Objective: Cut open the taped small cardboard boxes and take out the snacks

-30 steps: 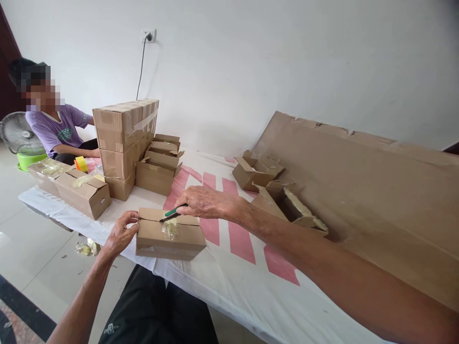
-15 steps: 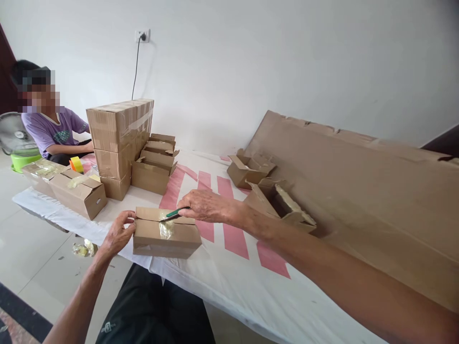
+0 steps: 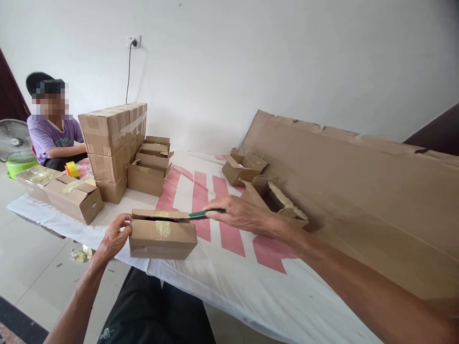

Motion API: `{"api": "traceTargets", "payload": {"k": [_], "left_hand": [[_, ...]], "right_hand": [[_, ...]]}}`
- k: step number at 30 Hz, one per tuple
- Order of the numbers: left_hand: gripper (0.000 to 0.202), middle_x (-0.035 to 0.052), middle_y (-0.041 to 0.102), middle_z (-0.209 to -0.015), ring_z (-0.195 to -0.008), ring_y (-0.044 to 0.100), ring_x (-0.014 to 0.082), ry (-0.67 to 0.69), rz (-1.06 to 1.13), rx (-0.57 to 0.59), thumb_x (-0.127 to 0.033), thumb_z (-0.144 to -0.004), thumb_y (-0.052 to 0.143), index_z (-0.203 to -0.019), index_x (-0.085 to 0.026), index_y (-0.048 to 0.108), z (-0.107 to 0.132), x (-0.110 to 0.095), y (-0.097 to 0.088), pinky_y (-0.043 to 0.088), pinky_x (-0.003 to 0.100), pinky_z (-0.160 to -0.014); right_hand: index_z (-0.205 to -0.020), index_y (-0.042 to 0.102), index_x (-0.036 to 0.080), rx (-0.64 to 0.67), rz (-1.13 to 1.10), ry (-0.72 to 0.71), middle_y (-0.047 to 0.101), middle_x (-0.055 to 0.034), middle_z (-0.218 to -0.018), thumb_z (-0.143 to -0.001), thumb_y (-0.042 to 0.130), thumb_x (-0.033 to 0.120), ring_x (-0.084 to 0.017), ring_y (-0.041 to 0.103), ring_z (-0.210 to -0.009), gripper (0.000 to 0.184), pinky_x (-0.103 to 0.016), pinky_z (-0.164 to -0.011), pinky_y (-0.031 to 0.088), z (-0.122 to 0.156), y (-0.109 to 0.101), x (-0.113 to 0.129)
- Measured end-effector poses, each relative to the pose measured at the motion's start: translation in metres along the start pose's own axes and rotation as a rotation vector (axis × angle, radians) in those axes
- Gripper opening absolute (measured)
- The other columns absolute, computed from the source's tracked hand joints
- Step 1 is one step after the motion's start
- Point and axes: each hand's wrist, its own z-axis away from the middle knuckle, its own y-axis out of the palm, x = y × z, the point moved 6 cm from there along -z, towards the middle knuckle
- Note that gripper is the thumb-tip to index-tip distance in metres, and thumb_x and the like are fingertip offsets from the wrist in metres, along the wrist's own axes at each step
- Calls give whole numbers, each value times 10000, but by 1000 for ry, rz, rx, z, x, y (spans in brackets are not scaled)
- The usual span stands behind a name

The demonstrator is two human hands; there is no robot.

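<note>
A small cardboard box (image 3: 163,241) lies before me at the table's front edge, clear tape across its top. A dark slit now runs along the top seam, and the tape looks parted there. My left hand (image 3: 115,234) grips the box's left end with bent fingers. In my right hand (image 3: 229,212) is a green-handled utility knife (image 3: 207,213), held nearly level. Its blade tip lies at the right end of the slit; whether it touches the cardboard I cannot tell.
Stacked taped cartons (image 3: 111,143) stand at the back left, with open boxes (image 3: 147,179) beside them. Two closed boxes (image 3: 73,196) sit left. More open boxes (image 3: 272,200) lie right, before a large cardboard sheet (image 3: 340,200). A person (image 3: 53,134) sits at the far left.
My right hand has drawn the knife rightward along the box's top, from the middle tape to the right end. The seam has opened into a gap. My left hand keeps its hold.
</note>
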Motion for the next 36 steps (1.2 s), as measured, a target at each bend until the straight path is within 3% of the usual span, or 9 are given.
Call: {"api": "traceTargets", "payload": {"k": [4,7,10,13,16,19,24,30,36], "left_hand": [[320,110,650,-1402,-1283,617,305,73,23,36,-347,-805,595,-1050,-210,749,-2,-8,-2,564,374,-969],[388,102,640,-1445,-1379,562,342,100,45,85,-389,-826,670,-1172,-250,779,-5,-9,-6,556,411,-1043],[543,103,575,-1546,-1404,545,381,87,94,149,-534,-833,759,-1314,-285,736,-8,-3,-11,574,440,-1033],[805,130,461,-1649,-1453,493,425,88,95,241,-622,-768,838,-1479,-320,615,-7,4,-15,580,475,-1020],[1092,130,293,-1741,-1506,418,447,95,7,333,-625,-678,913,-1618,-376,415,-6,3,-16,547,508,-1059],[1317,137,182,-1772,-1524,379,460,108,-117,381,-599,-590,968,-1677,-386,255,-7,-7,-14,518,531,-1089],[1462,178,207,-1740,-1534,343,465,117,-270,415,-554,-531,993,-1703,-330,149,-14,-20,-9,523,537,-1083],[1442,169,351,-1641,-1463,432,426,166,-372,413,-540,-472,1006,-1678,-284,259,-25,-17,-7,416,558,-1199],[1432,200,316,-1638,-1501,393,437,151,-524,449,-583,-480,985,-1665,-226,264,-31,-14,-6,329,563,-1257]], "right_hand": [[-1280,690,199,-295,-210,164,748,-108,-1118,-1031,422,460,-290,671,-976,450,-415,-870,519,43,28,-54],[-1242,682,222,-386,-302,321,736,-123,-1039,-978,420,457,-332,702,-915,439,-470,-791,585,69,109,-91],[-1174,709,292,-477,-229,320,710,-131,-1033,-954,439,492,-385,684,-1073,401,-528,-925,581,85,187,-108],[-1218,701,294,-509,-166,347,700,-144,-1101,-963,441,520,-409,660,-1128,428,-589,-1014,538,92,223,-114],[-1282,672,259,-529,-225,354,684,-150,-1176,-976,452,565,-394,639,-1188,485,-585,-1056,517,87,210,-105],[-1408,592,258,-607,-371,303,619,-143,-1366,-1002,441,630,-357,578,-1329,571,-530,-1116,500,67,167,-78],[-1601,416,282,-486,-392,-77,420,-130,-1658,-919,604,728,-365,352,-1551,836,-553,-1271,318,9,114,-10],[-1712,150,271,-147,-332,-80,164,-153,-1774,-751,731,815,-398,108,-1634,1248,-603,-1304,181,-32,120,-4],[-1714,139,240,-106,-371,-64,191,-180,-1762,-748,785,718,-393,151,-1626,1256,-604,-1298,198,-36,124,-8]]}}
